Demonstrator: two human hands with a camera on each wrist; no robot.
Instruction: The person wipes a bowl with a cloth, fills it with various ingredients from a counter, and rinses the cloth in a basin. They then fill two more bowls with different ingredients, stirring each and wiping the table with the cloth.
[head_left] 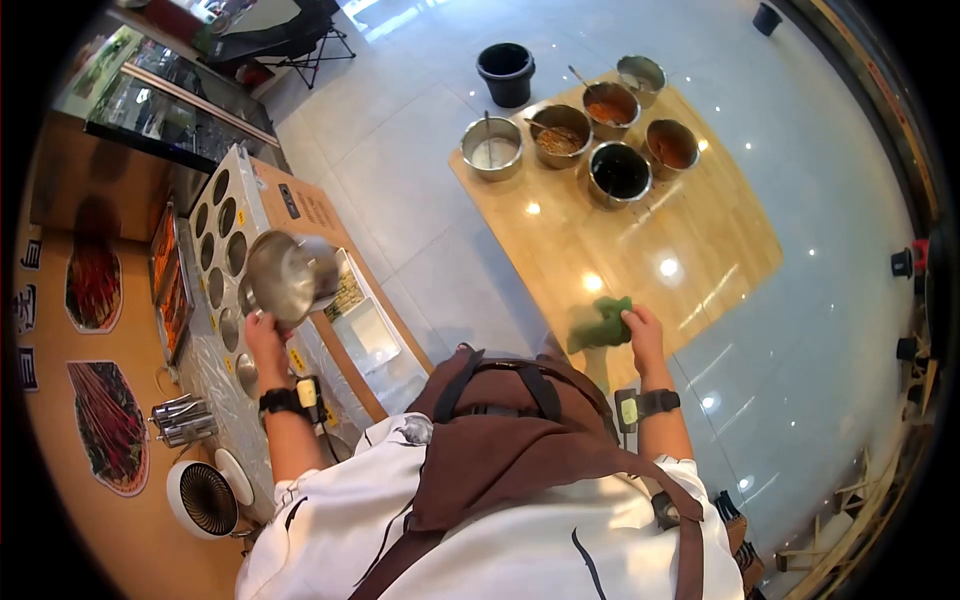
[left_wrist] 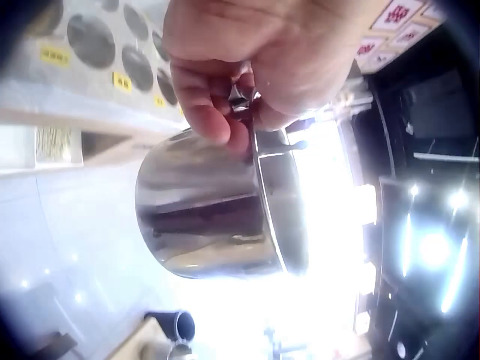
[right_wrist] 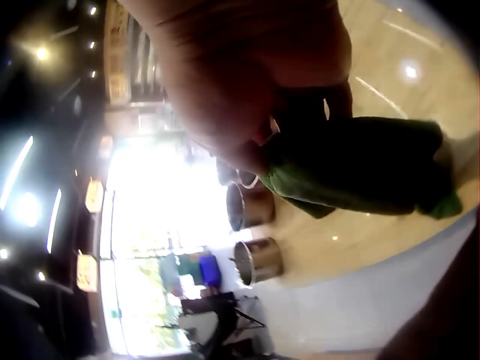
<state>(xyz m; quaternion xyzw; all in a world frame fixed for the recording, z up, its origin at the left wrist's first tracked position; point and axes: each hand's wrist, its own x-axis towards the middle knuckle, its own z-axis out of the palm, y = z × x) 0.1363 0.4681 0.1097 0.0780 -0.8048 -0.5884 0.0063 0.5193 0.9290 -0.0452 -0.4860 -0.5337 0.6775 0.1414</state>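
Note:
My left hand [head_left: 268,345] grips a shiny metal pot [head_left: 282,272] at its rim, beside the white counter. In the left wrist view the fingers curl round a small metal handle [left_wrist: 238,99], and the tilted pot hangs below them. My right hand [head_left: 648,333] pinches a crumpled green cloth [head_left: 598,326] over the near end of the wooden table [head_left: 640,250]. The right wrist view shows the cloth dangling from the fingers in shadow.
Several metal pots, among them one with dark contents [head_left: 619,175], stand at the table's far end. A black bucket [head_left: 506,75] is on the floor behind. At left, the counter has round wells [head_left: 237,254], with a small fan [head_left: 203,498] nearby.

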